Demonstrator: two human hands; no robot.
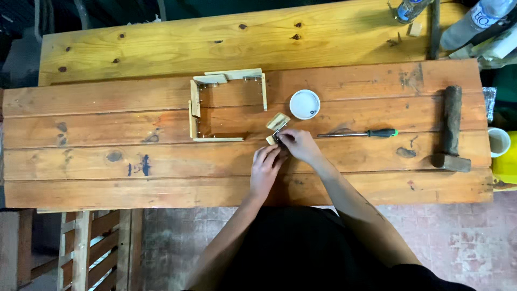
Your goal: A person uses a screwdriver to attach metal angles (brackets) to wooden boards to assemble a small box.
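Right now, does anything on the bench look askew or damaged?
The small wooden frame looks unfinished: its right side stops short, leaving a gap at the lower right corner. Both hands work a small wood block there. Nothing spilled.

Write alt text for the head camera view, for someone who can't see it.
Seen from above, a person's left hand and right hand work together on a small wooden block on a plank workbench. An open wooden frame lies to the left, with a white lid, a screwdriver and a hammer to the right.

The small dark piece (pixel 277 139) pinched between both hands is too tiny to identify. Clear plastic bottles (pixel 476 21) and a yellow container (pixel 506 161) are cut off by the frame's edges.
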